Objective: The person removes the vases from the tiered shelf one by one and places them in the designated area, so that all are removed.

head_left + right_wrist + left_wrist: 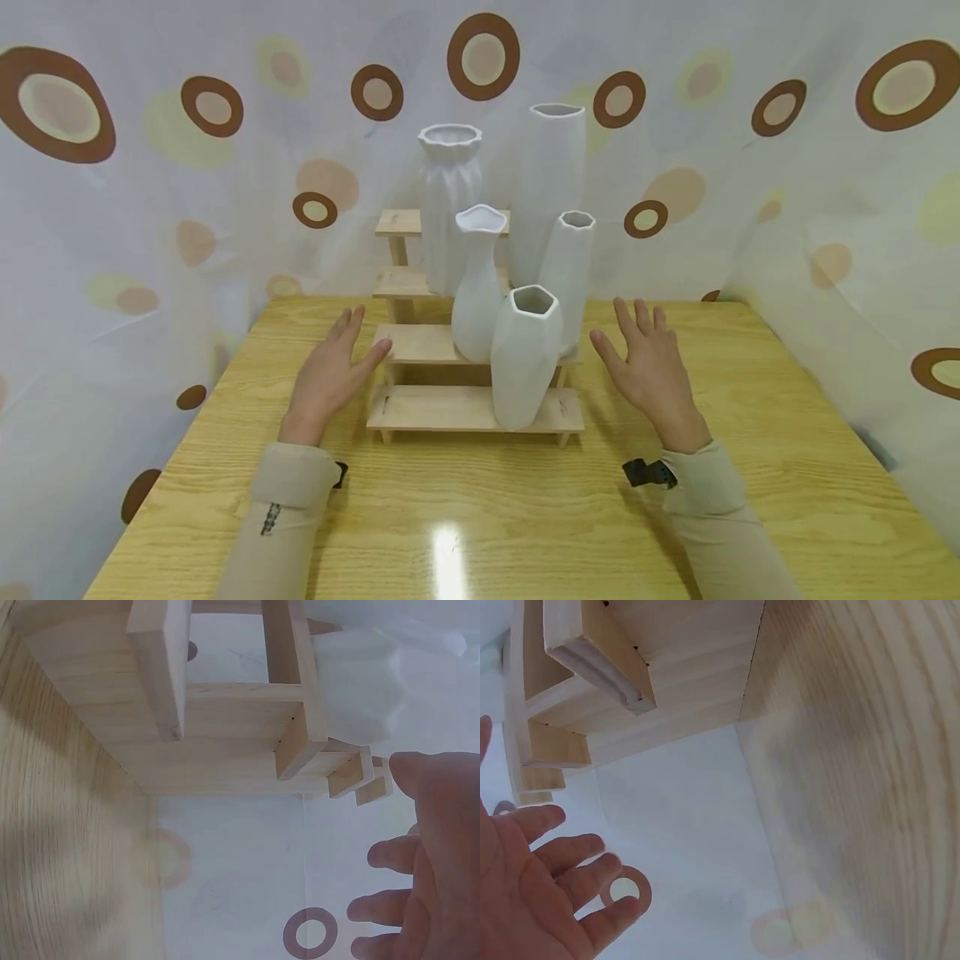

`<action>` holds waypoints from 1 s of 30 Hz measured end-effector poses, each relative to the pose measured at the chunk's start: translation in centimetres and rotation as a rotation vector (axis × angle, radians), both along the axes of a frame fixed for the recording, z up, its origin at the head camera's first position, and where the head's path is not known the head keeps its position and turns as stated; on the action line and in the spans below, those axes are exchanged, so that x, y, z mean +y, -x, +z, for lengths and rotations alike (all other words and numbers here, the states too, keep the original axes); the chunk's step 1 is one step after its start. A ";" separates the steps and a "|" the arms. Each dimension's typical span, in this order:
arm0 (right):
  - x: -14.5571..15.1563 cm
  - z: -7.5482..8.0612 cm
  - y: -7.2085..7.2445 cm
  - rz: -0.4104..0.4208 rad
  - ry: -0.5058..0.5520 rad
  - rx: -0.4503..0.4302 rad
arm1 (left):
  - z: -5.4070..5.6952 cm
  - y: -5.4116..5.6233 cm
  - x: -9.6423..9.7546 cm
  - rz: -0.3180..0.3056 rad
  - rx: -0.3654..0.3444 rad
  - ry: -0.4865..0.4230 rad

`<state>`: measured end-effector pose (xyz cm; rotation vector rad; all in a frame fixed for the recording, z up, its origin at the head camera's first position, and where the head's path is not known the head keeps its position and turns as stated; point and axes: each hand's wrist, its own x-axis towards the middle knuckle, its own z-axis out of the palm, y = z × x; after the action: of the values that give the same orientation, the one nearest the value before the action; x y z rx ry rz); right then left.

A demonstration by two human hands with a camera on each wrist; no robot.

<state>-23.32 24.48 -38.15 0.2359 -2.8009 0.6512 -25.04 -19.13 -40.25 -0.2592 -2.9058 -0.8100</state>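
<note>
A stepped wooden stand (431,407) carries several white vases. On its lowest step is a faceted vase (525,358) with a five-sided mouth. Behind that stand a curvy, narrow-necked vase (477,308) and a slim vase (568,275) with a scalloped rim. Higher up are a fluted vase (450,192) on the left and a tall smooth vase (555,175) on the right. My left hand (324,375) hovers at the stand's left side, fingers extended and thumb apart. Mirroring it, my right hand (652,371) is spread beside the right side. Neither hand holds anything.
The stand rests on a shiny wood-grain table (510,517). Around the back and sides hangs a white cloth (247,50) patterned with brown rings and pale blobs. A black strap (649,472) shows at my right wrist.
</note>
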 end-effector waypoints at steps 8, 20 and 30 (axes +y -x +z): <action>0.0 0.3 0.0 0.039 0.132 -0.075 | -0.4 0.4 0.1 0.002 -0.053 -0.152; 0.0 0.5 0.0 0.090 0.223 -0.046 | -0.8 0.9 0.4 -0.022 -0.078 -0.231; -0.1 1.0 -0.4 0.070 0.294 0.004 | -0.8 1.4 0.7 -0.053 -0.086 -0.273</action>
<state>-22.96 24.35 -37.13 0.2777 -2.6576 1.0640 -26.40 -18.42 -41.08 -0.2811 -2.8285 -1.2405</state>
